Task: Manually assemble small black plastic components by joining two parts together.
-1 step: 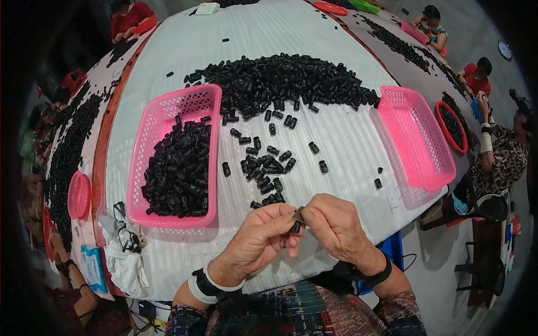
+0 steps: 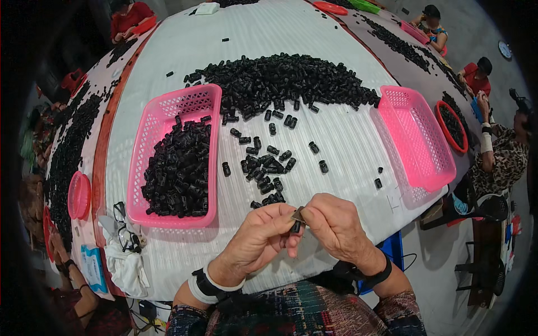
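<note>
We pinch a small black plastic piece [image 2: 295,226] between both hands, left hand [image 2: 259,238] and right hand [image 2: 335,225] closed on it just above the table [image 2: 314,33] edge; its long axis runs roughly upright. The left pink basket [image 2: 171,109] holds many black pieces; the right pink basket [image 2: 417,143] looks bare.

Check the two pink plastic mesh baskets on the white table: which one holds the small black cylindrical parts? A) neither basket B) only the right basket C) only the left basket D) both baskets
C: the left pink plastic mesh basket is heaped with small black cylindrical parts, while the right pink plastic mesh basket shows only bare mesh.
</note>
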